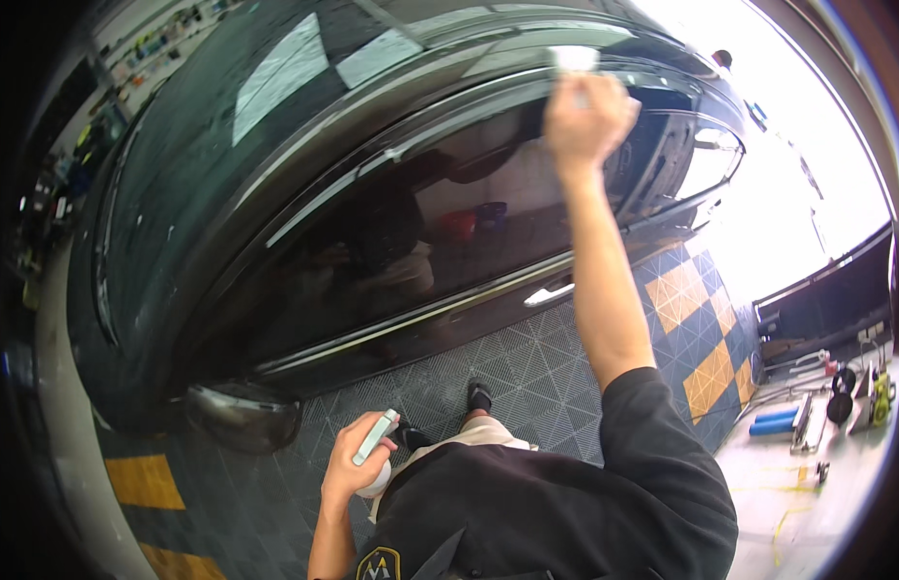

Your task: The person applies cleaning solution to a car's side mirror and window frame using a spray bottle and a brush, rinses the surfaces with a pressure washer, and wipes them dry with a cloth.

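Before me is a dark, glossy car, its side window (485, 239) reflecting the room. My right hand (590, 119) is stretched out over the upper edge of that window, at the roof side. It grips a small white pad or block (574, 58), blurred, so its exact kind and whether it touches the car cannot be told. Low by my body, my left hand (344, 457) is wrapped around a white spray bottle (374, 438), whose trigger head points up and away. Most of the bottle is hidden by the hand. Wet-looking streaks mark the windshield (181, 196).
The car's side mirror (243, 419) juts out at lower left, and a chrome door handle (549, 293) sits below the window. Grey grid floor tiles (522, 362) lie underfoot. Blue cylinders (774, 422) and cords are along the right wall. Shelves with bottles (159, 43) stand at upper left.
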A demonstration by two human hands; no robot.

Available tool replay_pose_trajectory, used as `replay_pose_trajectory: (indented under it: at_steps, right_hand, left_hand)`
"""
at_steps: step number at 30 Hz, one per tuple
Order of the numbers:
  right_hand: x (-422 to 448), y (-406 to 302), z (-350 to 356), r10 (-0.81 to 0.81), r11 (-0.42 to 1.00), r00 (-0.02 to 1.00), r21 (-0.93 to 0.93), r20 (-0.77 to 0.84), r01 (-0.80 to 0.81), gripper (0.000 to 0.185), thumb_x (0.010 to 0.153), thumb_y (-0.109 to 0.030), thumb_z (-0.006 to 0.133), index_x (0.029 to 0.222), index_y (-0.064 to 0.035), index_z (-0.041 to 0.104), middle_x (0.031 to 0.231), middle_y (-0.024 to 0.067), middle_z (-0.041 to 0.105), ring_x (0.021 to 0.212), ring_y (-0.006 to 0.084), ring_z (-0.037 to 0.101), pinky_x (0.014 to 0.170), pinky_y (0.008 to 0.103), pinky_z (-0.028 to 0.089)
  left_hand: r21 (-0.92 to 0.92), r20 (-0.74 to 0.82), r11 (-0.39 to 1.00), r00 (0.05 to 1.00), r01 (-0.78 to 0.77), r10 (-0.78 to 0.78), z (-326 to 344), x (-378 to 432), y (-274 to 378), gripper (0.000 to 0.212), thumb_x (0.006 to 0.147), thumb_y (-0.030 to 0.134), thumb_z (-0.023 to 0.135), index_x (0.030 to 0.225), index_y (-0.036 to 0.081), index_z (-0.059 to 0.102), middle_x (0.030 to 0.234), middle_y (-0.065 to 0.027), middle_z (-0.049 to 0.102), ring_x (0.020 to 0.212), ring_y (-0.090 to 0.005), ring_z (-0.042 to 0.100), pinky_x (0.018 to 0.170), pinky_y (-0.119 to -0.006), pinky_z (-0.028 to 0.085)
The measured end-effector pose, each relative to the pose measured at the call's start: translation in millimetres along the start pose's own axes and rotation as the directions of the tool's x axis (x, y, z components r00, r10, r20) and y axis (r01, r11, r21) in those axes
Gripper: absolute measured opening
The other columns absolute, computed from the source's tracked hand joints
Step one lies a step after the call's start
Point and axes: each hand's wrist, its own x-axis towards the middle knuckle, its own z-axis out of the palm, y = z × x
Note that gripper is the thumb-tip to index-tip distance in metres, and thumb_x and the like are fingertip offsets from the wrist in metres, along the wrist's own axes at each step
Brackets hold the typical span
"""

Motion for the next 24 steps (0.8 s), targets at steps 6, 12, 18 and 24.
replay_pose_trajectory:
  at_steps: [6, 12, 18, 24]
  right_hand:
    - [-38, -214, -12, 0.018, 0.937, 1.0, 0.349, -0.003, -0.016, 0.01, 0.086, -0.018, 0.075, 0.091, -0.0096, 0.071, 0.097, 0.0124, 0.067, 0.105, 0.035, 0.065, 0.107, 0.0589, 0.045]
    - [-4, -98, -1, 0.095, 0.993, 0.991, 0.08, -0.09, -0.088, 0.009, 0.09, -0.015, 0.073, 0.084, -0.0104, 0.068, 0.091, 0.013, 0.064, 0.095, 0.0342, 0.059, 0.088, 0.0552, 0.043]
    - [-28, -236, -23, -0.187, 0.912, 0.982, 0.379, 0.037, 0.16, 0.012, 0.083, -0.022, 0.074, 0.081, -0.0138, 0.065, 0.092, 0.0076, 0.065, 0.095, 0.0323, 0.059, 0.096, 0.0564, 0.043]
    - [-10, -109, -20, 0.03, 0.993, 0.998, 0.113, 0.053, -0.036, 0.01, 0.091, -0.019, 0.073, 0.083, -0.0138, 0.07, 0.088, 0.0081, 0.066, 0.091, 0.0333, 0.064, 0.083, 0.0478, 0.046]
  left_hand:
    - [0.052, 0.018, 0.998, 0.999, 0.028, -0.029, 5, -7, -17, 0.051, 0.083, -0.001, 0.059, 0.132, -0.007, 0.071, 0.122, -0.0189, 0.075, 0.09, -0.0242, 0.08, 0.081, -0.035, 0.064]
    - [0.047, -0.109, 0.999, 0.994, 0.001, 0.004, -10, -36, -11, 0.054, 0.08, -0.002, 0.057, 0.133, -0.007, 0.07, 0.119, -0.0185, 0.073, 0.091, -0.026, 0.08, 0.082, -0.035, 0.064]
    - [0.051, -0.196, 0.999, 0.981, -0.002, 0.012, -20, -59, -4, 0.049, 0.084, -0.001, 0.06, 0.131, -0.008, 0.07, 0.116, -0.0183, 0.073, 0.088, -0.0246, 0.079, 0.081, -0.035, 0.061]
    - [0.001, -0.358, 1.0, 0.934, -0.004, 0.004, -22, -99, -26, 0.054, 0.081, -0.001, 0.057, 0.132, -0.007, 0.071, 0.119, -0.0191, 0.074, 0.09, -0.0262, 0.079, 0.081, -0.036, 0.063]
